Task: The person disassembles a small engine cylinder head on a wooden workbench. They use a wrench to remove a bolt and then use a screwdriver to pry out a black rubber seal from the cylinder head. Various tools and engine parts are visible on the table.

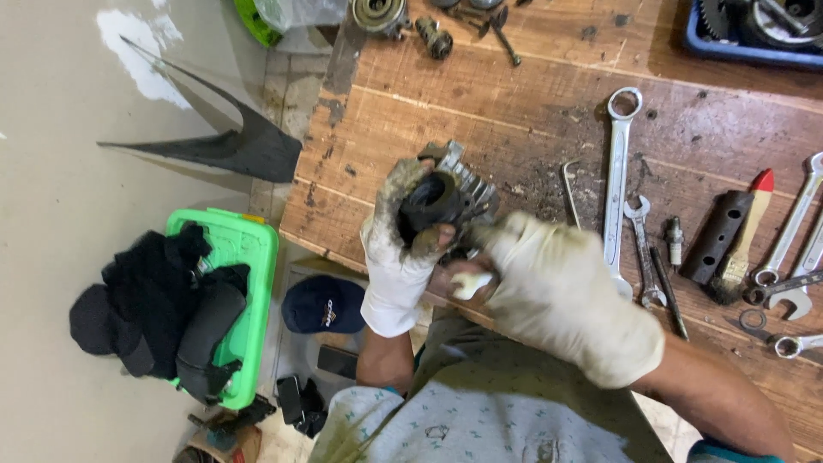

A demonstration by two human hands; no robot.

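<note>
Finned engine part [463, 193] half hidden; blue tray [729, 47] cut off.

Both hands wear off-white work gloves, soiled grey-brown with grease. The left hand [399, 249] has the heaviest grime on its fingers and thumb, the cuff cleaner and ending at the wrist. The right hand [549, 287] is gloved in the same loose, wrinkled fabric, smudged across the back, its wide cuff flaring over the wrist. Forearms are bare. A pale grey-green shirt [480, 411] with a small dark repeating print covers the torso; a teal sleeve edge shows at the lower right.
</note>
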